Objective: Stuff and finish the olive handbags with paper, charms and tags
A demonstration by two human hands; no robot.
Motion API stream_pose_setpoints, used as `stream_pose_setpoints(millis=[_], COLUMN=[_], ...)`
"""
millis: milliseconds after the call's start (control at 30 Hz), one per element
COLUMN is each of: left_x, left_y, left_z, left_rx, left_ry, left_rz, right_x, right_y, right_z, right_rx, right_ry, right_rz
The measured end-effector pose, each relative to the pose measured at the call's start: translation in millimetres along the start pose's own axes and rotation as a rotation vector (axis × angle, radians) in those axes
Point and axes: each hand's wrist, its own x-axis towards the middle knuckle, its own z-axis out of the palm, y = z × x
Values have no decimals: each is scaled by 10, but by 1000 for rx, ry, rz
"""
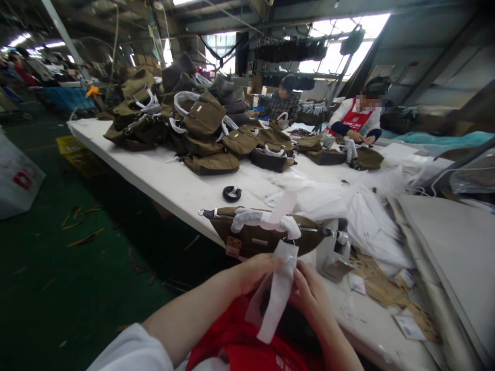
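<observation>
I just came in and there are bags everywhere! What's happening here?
A person holds a white strip with the left hand and right hand, beside an olive bag at the edge of the white table. Its handle is wrapped in white. More olive bags are piled further along, where two other people sit working.

olive bag, white strip, green floor

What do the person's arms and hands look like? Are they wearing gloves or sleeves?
No gloves: the left hand and right hand are bare, with no rings or watch showing. Both forearms are bare too. A white sleeve is pushed up the left arm, and a red apron covers the front.
</observation>
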Motion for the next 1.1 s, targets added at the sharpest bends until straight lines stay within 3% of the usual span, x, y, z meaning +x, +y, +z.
stream_pose_setpoints(millis=[133, 267, 400, 533, 633, 733, 833, 933, 1100], left_x=[-166, -178, -128, -131, -185, -266, -351, -428, -490], left_y=[-9, -43, -52, -45, -76, -116, -110, -62, -7], left_z=[-37, -76, -82, -95, -140, -178, -168, -121, -83], left_rx=[253, 347, 318, 372, 588, 803, 851, 927, 1171], left_ry=[87, 120, 111, 114, 110, 211, 313, 343, 520], left_rz=[26, 59, 57, 62, 121, 181, 240, 328, 417], right_x=[36, 54, 72, 108, 150, 196, 229, 268, 381], right_y=[-46, -65, -112, -157, -219, -263, -234, -184, -238], right_z=[42, 92, 92, 79, 43, 20, 69, 192, 378], right_rx=[59, 117, 28, 130, 116, 91, 131, 142, 93], right_ry=[109, 197, 99, -23, 9, 33, -103, -196, -79], right_rz=[87, 168, 56, 157, 180, 147, 121, 126, 152])
